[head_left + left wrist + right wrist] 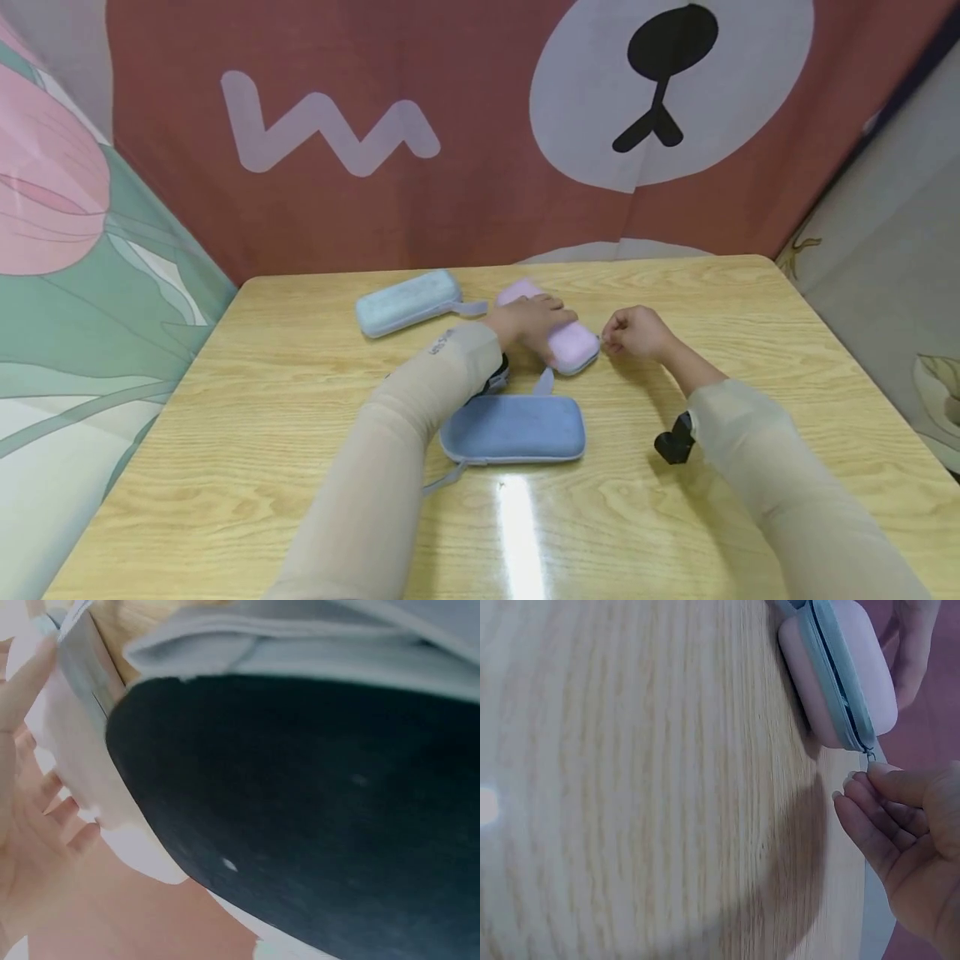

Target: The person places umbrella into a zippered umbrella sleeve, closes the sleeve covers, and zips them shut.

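Observation:
A pink zip case [573,343] lies on the wooden table [262,417], behind a blue case [513,427]. My left hand [531,323] lies over the pink case and grips it, fingers on its far side and thumb on the near side. Just right of the case, my right hand [636,333] pinches the small zipper pull [870,755] at the case's end between thumb and fingertips. The right wrist view shows the pink case [840,675] with its grey zip closed along the edge. The left wrist view is mostly filled by a dark blurred surface, with my left fingers [30,787] at the edge.
A light blue case [408,302] with a loop strap lies at the back left of the table. Patterned cloth hangs behind and on both sides. Bare wood lies in front of the blue case and to the far right.

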`<state>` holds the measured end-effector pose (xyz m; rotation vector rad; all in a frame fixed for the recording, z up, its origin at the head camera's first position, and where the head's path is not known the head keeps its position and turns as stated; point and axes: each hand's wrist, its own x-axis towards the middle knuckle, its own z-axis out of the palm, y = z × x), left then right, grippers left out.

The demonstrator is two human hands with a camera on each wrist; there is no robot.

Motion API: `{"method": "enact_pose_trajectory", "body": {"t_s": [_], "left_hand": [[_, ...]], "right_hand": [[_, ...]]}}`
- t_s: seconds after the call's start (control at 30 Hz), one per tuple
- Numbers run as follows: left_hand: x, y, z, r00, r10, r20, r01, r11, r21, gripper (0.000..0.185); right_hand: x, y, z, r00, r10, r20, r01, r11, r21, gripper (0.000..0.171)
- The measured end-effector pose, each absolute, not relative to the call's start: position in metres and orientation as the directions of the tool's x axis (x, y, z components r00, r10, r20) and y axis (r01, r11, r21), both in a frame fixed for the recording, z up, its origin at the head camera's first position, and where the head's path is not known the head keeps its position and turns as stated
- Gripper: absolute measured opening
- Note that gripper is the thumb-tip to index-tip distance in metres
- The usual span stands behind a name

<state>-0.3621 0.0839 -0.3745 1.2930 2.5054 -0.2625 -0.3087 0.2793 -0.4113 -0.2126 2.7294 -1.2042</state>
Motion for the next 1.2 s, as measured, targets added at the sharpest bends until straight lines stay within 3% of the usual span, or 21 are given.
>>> {"method": "enact_pose_trajectory", "body": {"t_s": [0.23, 0.63, 1.2], "left_hand": [[-0.366, 0.08, -0.376, -0.537, 0.772, -0.341, 0.825, 0.565, -0.02, 0.077], [-0.36, 0.087, -0.377, -0.652, 0.681, -0.334, 0.742, 0.664, -0.093, 0.078], [-0.356, 0.095, -0.388, -0.678, 0.663, -0.316, 0.718, 0.689, -0.097, 0.079]], "right_hand": [[-0.309, 0.282, -0.413, -0.981, -0.165, -0.102, -0.032, 0.655, -0.755, 0.013], [-0.298, 0.288, -0.421, -0.981, -0.148, -0.127, 0.014, 0.596, -0.803, 0.012], [-0.281, 0.268, -0.43, -0.934, -0.318, -0.163, -0.024, 0.511, -0.859, 0.006]]}}
